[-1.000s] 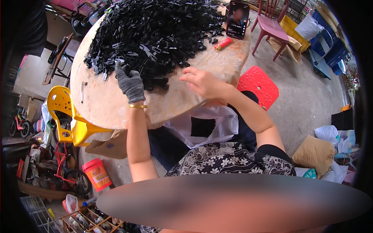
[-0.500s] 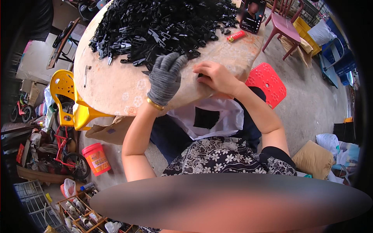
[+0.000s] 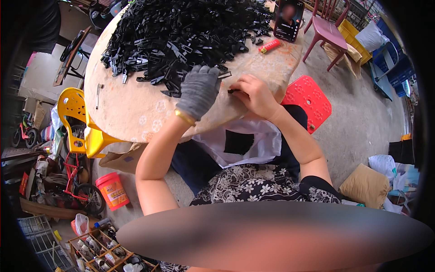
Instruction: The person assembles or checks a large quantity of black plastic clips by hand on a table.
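Head view: right hand, grip pinched on one dark piece over tabletop, long axis roughly sideways. Left gloved hand curled, hold cannot be told; one black part at fingertips points rightward. One black pile, one red lighter.

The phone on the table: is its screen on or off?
On: the phone shows a lit picture, with small pale icons along its right side.

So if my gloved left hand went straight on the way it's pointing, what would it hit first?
Most likely the pile of black pieces, whose near edge lies just beyond your left hand; how high the fingertips are above it is unclear.
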`<move>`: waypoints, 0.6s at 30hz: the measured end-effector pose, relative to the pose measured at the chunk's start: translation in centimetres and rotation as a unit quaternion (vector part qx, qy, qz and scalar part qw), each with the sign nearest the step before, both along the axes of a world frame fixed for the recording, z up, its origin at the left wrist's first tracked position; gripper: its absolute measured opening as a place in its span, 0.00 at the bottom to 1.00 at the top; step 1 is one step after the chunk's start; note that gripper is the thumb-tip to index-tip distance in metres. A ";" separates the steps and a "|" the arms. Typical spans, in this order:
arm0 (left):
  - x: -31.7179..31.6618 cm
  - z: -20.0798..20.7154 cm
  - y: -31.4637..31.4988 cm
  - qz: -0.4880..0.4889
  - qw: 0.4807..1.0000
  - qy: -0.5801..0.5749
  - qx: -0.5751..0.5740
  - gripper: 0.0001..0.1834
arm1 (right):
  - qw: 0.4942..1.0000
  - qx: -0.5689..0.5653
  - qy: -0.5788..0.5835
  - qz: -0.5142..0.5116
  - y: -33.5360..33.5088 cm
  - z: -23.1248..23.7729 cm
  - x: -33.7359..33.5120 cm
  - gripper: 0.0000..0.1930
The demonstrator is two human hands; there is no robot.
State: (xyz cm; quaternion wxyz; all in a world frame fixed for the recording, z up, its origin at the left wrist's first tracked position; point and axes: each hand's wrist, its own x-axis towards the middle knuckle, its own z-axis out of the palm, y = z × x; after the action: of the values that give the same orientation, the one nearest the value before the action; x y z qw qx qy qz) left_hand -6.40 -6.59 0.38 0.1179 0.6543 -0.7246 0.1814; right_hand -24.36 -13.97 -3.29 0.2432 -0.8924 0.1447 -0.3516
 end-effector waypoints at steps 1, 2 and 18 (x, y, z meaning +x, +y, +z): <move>0.1 0.0 0.9 -0.016 0.993 0.115 0.034 0.09 | 1.000 0.009 -0.027 -0.007 0.1 0.1 -0.1 0.13; 0.3 0.0 1.6 -0.032 0.971 0.229 0.069 0.10 | 1.000 0.010 -0.028 -0.007 0.4 0.3 -0.2 0.13; -0.7 -0.6 6.2 -0.082 0.994 0.027 0.061 0.23 | 0.994 0.068 0.016 0.084 0.4 0.5 0.9 0.08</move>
State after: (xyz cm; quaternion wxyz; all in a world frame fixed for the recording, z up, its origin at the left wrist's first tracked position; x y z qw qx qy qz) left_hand -7.14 -0.40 -0.23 0.1120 0.6035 -0.7819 0.1093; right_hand -23.43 -13.55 -2.80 0.3300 -0.8881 0.0964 -0.3050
